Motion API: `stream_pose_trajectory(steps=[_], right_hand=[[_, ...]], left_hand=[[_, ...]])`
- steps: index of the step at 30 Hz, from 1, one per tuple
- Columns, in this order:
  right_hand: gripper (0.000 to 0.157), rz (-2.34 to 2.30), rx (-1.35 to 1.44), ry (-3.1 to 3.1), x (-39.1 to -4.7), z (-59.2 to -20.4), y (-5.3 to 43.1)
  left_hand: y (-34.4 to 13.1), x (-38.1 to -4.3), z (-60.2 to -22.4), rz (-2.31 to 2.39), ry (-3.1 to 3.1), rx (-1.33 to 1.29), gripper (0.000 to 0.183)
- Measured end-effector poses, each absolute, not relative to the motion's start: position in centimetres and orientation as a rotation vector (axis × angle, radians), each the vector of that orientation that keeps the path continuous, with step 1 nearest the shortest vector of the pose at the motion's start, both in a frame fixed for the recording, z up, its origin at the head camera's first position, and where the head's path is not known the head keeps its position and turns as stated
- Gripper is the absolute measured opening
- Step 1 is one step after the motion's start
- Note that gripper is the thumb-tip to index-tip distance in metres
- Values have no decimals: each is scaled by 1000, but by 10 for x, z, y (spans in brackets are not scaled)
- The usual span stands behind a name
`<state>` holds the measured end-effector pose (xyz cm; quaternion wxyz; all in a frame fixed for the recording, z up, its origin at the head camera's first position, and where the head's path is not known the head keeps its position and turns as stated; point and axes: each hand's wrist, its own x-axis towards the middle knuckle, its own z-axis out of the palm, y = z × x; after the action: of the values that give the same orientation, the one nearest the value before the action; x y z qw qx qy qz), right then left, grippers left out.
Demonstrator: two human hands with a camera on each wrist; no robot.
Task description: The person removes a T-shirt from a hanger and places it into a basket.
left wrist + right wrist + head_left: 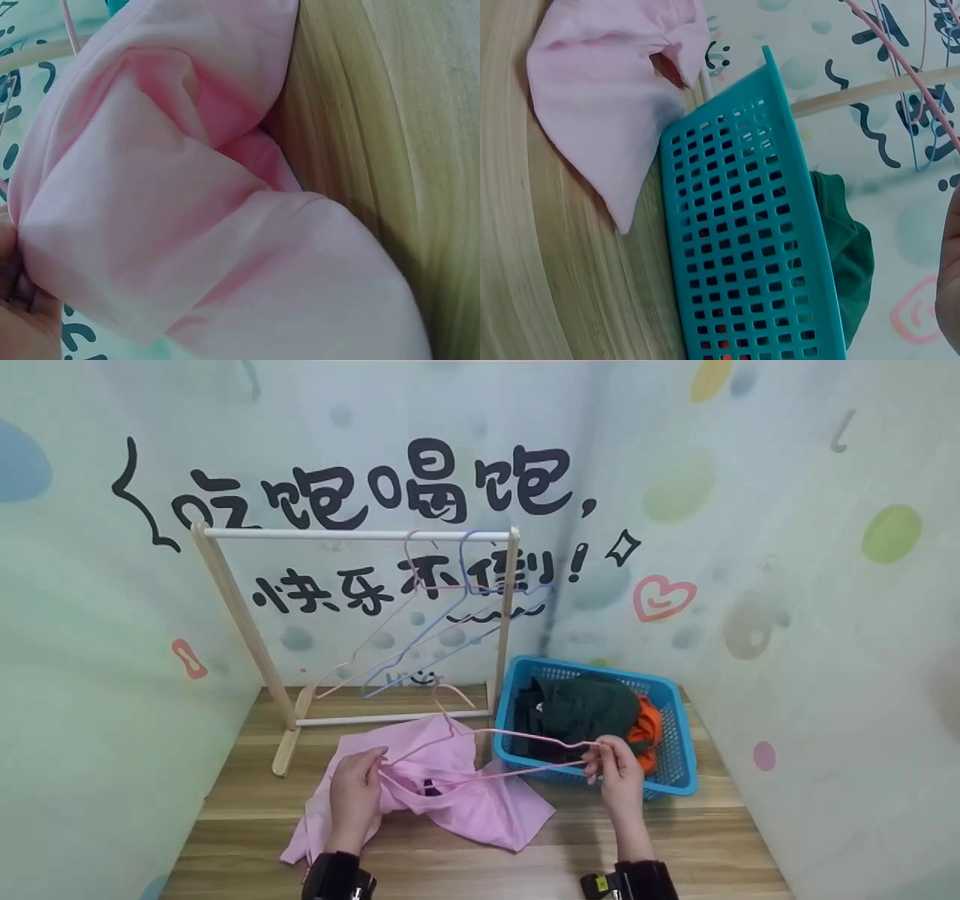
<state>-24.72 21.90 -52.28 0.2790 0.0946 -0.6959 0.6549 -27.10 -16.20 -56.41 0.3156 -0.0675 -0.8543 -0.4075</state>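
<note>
1. My left hand (354, 795) pinches the neckline of the pink garment (457, 802), bunching the cloth so the opening stays gathered at the hanger's end.
2. My right hand (619, 772) grips the far end of the pink hanger (501, 750), holding it level so it can sit across the garment.
3. The garment lies crumpled on the wooden bench (675, 847), just beside the blue basket (679, 750) that holds dark green and orange clothes.
4. Behind stands a wooden rack (352, 534) with two more hangers, close to a pale wall printed with black characters and coloured spots.
</note>
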Motion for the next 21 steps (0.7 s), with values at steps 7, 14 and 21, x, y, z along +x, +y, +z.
stream_pose_trajectory(steps=[7, 14, 21], right_hand=[[12, 1705, 218, -1781, -241, -520, 229], [12, 1655, 150, -1746, -235, -511, 239], [14, 1625, 243, -1613, -239, -512, 260]], left_hand=[[-158, -269, -569, -1014, -2278, -198, 21], [-156, -264, -566, -1024, -2273, -192, 29], [-152, -261, -557, -1023, -2276, -252, 38]])
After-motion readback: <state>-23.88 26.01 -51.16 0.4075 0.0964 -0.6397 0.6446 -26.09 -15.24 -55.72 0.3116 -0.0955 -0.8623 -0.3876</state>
